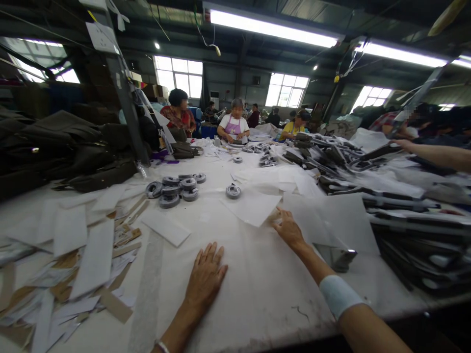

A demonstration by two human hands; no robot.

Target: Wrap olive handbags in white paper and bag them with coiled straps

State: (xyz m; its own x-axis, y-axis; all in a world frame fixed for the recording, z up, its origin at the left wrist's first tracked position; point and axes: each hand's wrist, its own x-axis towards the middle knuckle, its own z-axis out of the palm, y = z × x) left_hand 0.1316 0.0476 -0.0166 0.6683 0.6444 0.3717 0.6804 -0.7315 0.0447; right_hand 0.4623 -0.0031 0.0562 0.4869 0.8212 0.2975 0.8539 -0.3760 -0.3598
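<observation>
My left hand [206,269] lies flat on the white tabletop [221,314], fingers stretched out and holding nothing. Farther forward, my right hand [289,228] has curled fingers at the right edge of a thin white sheet [253,207], its fingertips closed on that edge. A larger translucent white sheet [331,215] lies just right of this hand, under a small metal block [336,257] near my right forearm. Beyond the hands sits a grey coiled roll [233,191]. A cluster of similar coiled rolls [178,189] is to its left.
Paper and brown card strips [91,260] litter the left side. Dark folded pieces with pale edging [419,220] are piled at right, where another person's arm [434,153] reaches in. Dark fabric [55,147] and a metal post [127,98] stand left. Several co-workers [232,125] are across the table.
</observation>
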